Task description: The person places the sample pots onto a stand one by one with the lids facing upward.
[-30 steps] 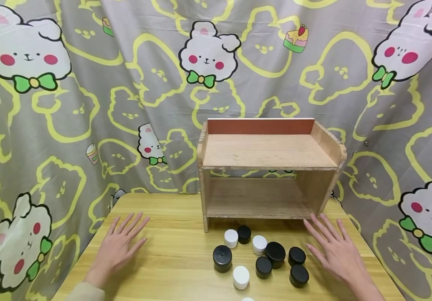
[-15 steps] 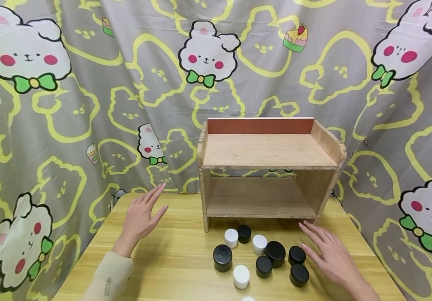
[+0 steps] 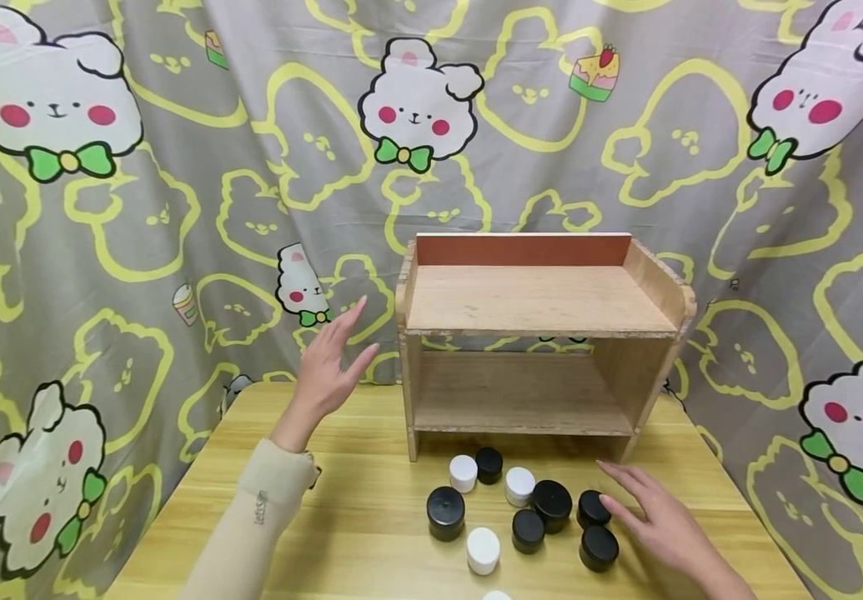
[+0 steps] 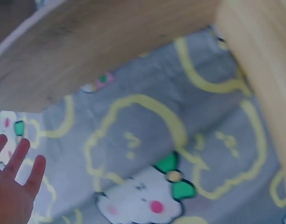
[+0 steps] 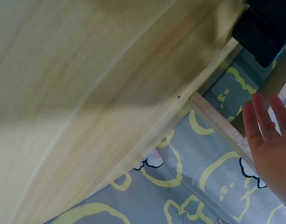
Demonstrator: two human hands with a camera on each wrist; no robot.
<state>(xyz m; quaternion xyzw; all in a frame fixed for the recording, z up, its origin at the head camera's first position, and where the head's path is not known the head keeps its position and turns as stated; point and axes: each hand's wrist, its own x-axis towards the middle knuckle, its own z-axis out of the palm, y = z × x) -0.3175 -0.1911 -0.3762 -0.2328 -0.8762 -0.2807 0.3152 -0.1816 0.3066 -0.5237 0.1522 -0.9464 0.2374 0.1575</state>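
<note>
My left hand (image 3: 326,371) is raised over the table's back part, left of a two-tier wooden shelf (image 3: 539,298). Its fingers are straight, the thumb spread toward the shelf, and nothing is in it. In the left wrist view the left hand (image 4: 14,184) shows its fingers apart beside the shelf's side board (image 4: 101,42). My right hand (image 3: 659,518) hovers at the right, fingers extended and holding nothing. Nearest to it are two black-lidded jars, a rear one (image 3: 594,508) and a front one (image 3: 599,548). The right wrist view shows the right hand (image 5: 274,149) with spread fingers.
In front of the shelf stand a large black jar (image 3: 446,512), another large black jar (image 3: 551,505), smaller black jars (image 3: 528,531) and several white jars (image 3: 483,550). A patterned curtain (image 3: 431,192) hangs behind the wooden table (image 3: 371,492).
My left hand has risen from the table's left side and moved right and forward, toward the shelf. The right hand has shifted slightly left and nearer, toward the black jars. The jars stay put.
</note>
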